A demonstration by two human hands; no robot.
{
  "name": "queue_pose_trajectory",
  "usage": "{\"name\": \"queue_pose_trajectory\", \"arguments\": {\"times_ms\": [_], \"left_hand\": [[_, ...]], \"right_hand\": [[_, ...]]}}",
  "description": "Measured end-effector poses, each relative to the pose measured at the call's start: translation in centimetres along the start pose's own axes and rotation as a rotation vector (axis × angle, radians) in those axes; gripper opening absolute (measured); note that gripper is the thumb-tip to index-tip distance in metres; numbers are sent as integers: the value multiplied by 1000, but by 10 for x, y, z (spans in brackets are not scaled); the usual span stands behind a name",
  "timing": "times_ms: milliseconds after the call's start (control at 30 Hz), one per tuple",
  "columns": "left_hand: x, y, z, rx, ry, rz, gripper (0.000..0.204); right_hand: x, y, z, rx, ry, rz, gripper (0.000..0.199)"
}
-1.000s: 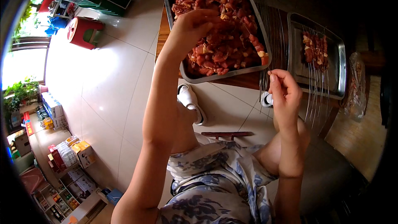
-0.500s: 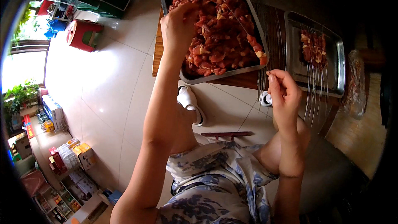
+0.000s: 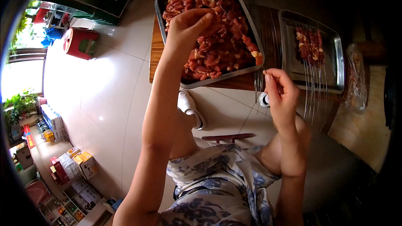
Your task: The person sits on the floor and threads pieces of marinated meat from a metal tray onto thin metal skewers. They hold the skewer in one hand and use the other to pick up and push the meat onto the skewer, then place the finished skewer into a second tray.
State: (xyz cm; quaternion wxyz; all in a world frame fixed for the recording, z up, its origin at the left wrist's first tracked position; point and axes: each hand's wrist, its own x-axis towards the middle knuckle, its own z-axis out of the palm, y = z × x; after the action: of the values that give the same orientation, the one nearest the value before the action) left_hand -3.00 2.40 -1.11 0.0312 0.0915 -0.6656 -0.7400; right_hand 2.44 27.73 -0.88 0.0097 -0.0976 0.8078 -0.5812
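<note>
My right hand (image 3: 282, 94) pinches the lower end of a thin metal skewer, which slants up over the meat tray (image 3: 224, 83). Several pieces of meat (image 3: 250, 46), red with a pale one among them, are threaded low on the skewer, near the tray's right rim. Over the heap of raw cut meat (image 3: 209, 60), my left hand (image 3: 186, 27) is closed with thumb and fingers together, close to the skewer's upper tip (image 3: 225, 11). A reddish piece of meat seems to be at those fingertips, partly hidden by them.
To the right, a second metal tray (image 3: 335, 73) holds several finished meat skewers (image 3: 310, 46). Loose bare skewers (image 3: 258, 79) lie between the trays on the wooden table (image 3: 155, 65). Beyond is a clear plastic bag (image 3: 356, 79). A red stool (image 3: 77, 44) stands on the tiled floor.
My left hand has come up out of the meat heap and moved right, toward the skewer's tip. My right hand keeps its pinch on the skewer. The whole view has shifted slightly.
</note>
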Motion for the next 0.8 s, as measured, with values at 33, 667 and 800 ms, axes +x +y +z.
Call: {"name": "queue_pose_trajectory", "arguments": {"times_ms": [33, 667, 800], "left_hand": [[-1, 2, -2, -145, -2, -56, 31], [0, -4, -5, -712, -44, -73, 25], [-1, -8, 2, -785, -49, -70, 22]], "right_hand": [[0, -1, 1, 16, 1, 7, 7], [-3, -6, 3, -75, -96, -7, 6], [-2, -3, 4, -78, -88, -20, 6]]}}
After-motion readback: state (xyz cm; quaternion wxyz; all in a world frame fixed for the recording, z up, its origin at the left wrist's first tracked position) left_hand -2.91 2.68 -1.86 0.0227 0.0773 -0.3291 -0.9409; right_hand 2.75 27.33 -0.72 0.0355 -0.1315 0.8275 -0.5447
